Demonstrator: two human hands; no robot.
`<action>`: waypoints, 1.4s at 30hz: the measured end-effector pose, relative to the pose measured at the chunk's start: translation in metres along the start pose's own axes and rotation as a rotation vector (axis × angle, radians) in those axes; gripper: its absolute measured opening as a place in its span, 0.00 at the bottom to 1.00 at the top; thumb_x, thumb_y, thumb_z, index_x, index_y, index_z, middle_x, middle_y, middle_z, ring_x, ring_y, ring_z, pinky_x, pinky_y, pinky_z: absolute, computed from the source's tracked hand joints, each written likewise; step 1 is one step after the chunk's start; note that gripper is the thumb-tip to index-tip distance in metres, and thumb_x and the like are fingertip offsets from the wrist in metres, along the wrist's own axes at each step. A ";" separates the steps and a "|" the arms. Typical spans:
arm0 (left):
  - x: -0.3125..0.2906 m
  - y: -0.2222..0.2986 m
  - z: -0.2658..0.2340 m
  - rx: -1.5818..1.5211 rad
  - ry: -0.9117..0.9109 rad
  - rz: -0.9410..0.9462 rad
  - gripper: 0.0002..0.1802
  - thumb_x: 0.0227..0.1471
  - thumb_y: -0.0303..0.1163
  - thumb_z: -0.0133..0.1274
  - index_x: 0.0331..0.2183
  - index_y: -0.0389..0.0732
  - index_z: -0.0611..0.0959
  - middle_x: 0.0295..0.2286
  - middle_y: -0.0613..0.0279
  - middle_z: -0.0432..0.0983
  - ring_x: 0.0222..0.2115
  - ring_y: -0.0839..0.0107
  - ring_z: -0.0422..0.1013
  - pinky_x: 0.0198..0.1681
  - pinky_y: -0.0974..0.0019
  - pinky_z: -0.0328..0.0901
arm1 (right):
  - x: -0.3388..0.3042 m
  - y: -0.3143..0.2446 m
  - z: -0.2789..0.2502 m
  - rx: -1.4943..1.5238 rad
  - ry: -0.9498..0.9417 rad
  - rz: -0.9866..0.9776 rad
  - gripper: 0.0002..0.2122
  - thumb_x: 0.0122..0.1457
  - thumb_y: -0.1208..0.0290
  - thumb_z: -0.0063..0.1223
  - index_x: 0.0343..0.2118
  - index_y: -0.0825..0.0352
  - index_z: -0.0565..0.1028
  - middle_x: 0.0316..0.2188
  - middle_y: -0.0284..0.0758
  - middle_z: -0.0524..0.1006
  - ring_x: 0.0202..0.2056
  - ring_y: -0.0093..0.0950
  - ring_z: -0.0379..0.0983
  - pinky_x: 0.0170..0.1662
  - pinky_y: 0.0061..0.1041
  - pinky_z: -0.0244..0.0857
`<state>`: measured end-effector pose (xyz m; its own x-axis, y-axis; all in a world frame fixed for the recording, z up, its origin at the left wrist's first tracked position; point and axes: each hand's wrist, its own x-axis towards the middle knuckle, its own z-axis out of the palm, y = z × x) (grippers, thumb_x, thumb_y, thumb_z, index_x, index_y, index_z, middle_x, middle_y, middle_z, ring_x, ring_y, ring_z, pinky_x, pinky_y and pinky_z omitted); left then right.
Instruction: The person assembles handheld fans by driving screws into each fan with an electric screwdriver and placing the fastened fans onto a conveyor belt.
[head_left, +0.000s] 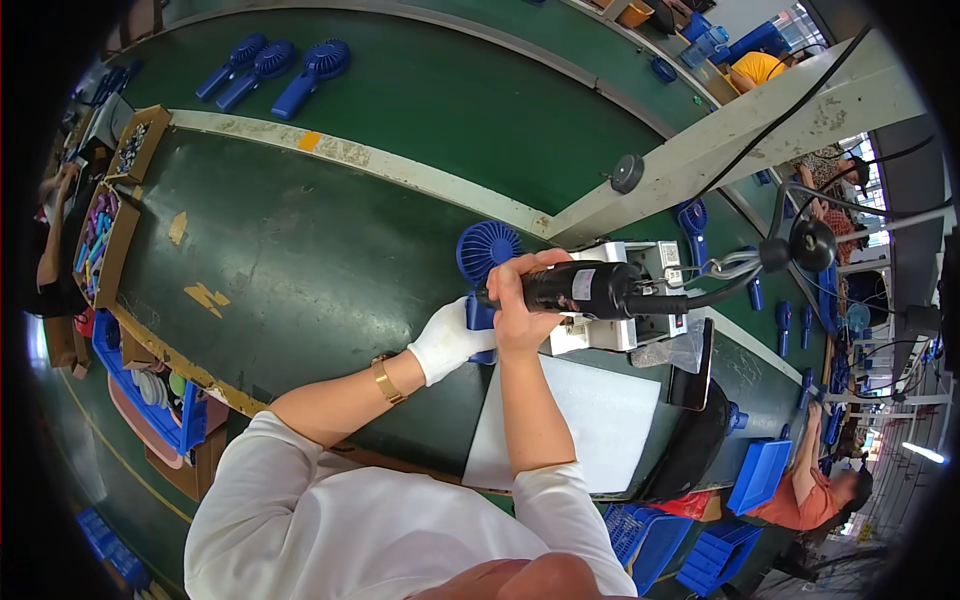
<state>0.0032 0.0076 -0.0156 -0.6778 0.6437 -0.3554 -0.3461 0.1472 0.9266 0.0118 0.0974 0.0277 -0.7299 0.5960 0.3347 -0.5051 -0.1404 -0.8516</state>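
My left hand [446, 340], in a white glove, is closed around the handle of a blue handheld fan [488, 246]. The fan's round grille head points away from me, over the green worktop. My bare right hand [522, 312] grips a black electric screwdriver [585, 290], which lies nearly level with its cable end to the right. Its tip is at the fan's handle; whether the two touch is hidden by my fingers. Just right of the screwdriver stands a white boxy device [660, 258], partly covered by it.
A white foam sheet [600, 425] lies under my right forearm. Beside it are a clear plastic bag [675, 350] and a dark flat screen [693, 378]. Blue fans [322, 66] rest on the green belt beyond a metal post [690, 150]. Small-parts boxes [118, 255] line the left; co-workers sit right.
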 end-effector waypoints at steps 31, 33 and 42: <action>0.064 0.087 -0.102 -0.156 0.085 0.297 0.20 0.40 0.24 0.57 0.38 0.36 0.70 0.26 0.62 0.69 0.25 0.72 0.70 0.32 0.68 0.67 | 0.025 -0.046 -0.041 -0.193 0.058 -0.203 0.24 0.44 0.83 0.55 0.46 0.71 0.60 0.20 0.35 0.70 0.19 0.21 0.64 0.25 0.18 0.60; 0.036 0.065 -0.072 -0.323 -0.027 0.098 0.14 0.42 0.24 0.55 0.35 0.36 0.72 0.25 0.59 0.72 0.24 0.69 0.72 0.32 0.67 0.69 | 0.024 -0.050 -0.032 -0.069 0.072 -0.121 0.25 0.42 0.86 0.56 0.45 0.71 0.61 0.21 0.35 0.70 0.20 0.20 0.65 0.25 0.16 0.60; 0.003 0.010 -0.011 -0.647 -0.116 -0.157 0.14 0.45 0.24 0.56 0.36 0.35 0.73 0.29 0.57 0.75 0.27 0.69 0.73 0.33 0.67 0.70 | 0.026 -0.028 -0.026 0.167 -0.073 -0.044 0.24 0.52 0.65 0.56 0.47 0.67 0.58 0.17 0.34 0.66 0.17 0.21 0.61 0.21 0.20 0.57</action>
<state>-0.0090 0.0030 -0.0089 -0.5262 0.7331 -0.4309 -0.7781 -0.2107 0.5917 0.0194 0.1375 0.0496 -0.7339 0.5465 0.4035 -0.6020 -0.2482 -0.7589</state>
